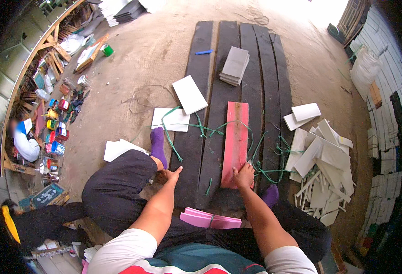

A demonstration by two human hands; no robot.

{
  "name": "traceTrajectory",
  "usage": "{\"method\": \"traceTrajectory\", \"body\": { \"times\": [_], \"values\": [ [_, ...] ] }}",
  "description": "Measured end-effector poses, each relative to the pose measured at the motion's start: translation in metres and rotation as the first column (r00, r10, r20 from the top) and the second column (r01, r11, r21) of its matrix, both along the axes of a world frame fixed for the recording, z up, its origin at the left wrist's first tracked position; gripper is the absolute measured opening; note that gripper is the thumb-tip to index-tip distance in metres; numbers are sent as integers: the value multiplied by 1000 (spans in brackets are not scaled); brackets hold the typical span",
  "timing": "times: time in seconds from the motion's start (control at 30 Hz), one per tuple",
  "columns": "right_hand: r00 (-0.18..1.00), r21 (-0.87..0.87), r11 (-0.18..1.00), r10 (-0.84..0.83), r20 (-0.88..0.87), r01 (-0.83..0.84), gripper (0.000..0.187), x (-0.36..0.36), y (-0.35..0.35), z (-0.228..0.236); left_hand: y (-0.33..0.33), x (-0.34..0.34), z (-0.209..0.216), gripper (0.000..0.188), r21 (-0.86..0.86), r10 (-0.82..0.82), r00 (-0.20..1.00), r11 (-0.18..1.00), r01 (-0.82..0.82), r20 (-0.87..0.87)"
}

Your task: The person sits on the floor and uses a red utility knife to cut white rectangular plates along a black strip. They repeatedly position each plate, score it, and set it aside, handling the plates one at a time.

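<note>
- The right hand (244,175) lies on the near end of a long, flat, pinkish-red wooden board (236,146), by its right edge, thumb and fingers spread over the top; whether it grips the board or only presses on it, I cannot tell.
- That board lies lengthwise on a low platform of long black planks (217,98), right of its middle.
- The left hand (171,175) is loosely open, thumb apart from the fingers, with nothing visible in it; it is by the left foot, in a purple sock (158,145).
- Thin green plastic strips (202,131) trail loosely over the planks; one crosses the board, and a tangle lies just to its right.
- Near the person, between the legs, is a stack of pink rectangular sheets (210,219) with a dark green tie around it.
- Farther off on the planks are a stack of grey rectangular blocks (234,65) and a slim blue stick-like object (203,52).
- White rectangular sheets (190,94) overlap the left edge.
- A heap of white offcuts (322,157) spreads over the ground to the right.
</note>
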State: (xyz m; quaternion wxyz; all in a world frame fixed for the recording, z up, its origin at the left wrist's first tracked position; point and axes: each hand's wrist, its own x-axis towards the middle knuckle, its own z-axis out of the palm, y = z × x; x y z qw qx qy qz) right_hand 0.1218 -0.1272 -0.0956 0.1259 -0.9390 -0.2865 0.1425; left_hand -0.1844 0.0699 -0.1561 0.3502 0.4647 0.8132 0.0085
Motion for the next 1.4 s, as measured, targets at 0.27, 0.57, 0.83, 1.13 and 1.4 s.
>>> {"method": "traceTrajectory", "body": {
  "times": [0.27, 0.57, 0.83, 1.13, 1.4],
  "values": [
    [986, 152, 985, 53, 160, -78, 67, -25, 40, 10, 6, -11, -32, 102, 361, 134, 968, 931, -49, -214],
    [909, 104, 904, 405, 103, -414, 73, -19, 80, 14, 48, 117, 100, 57, 429, -657, 716, 591, 683, -236],
    [854, -11, 867, 492, 171, -498, 70, -9, 65, -32, 157, 190, 112, 60, 144, -880, 245, 203, 969, -407],
    [834, -3, 872, 469, 291, -489, 63, -10, 64, -37, 203, 181, 81, 70, 30, -721, 574, 613, 790, -388],
    [903, 39, 961, 244, 353, -275, 56, -5, 66, -30, 149, 167, 67, 71, 326, -701, 633, 544, 773, -329]
  ]
}}
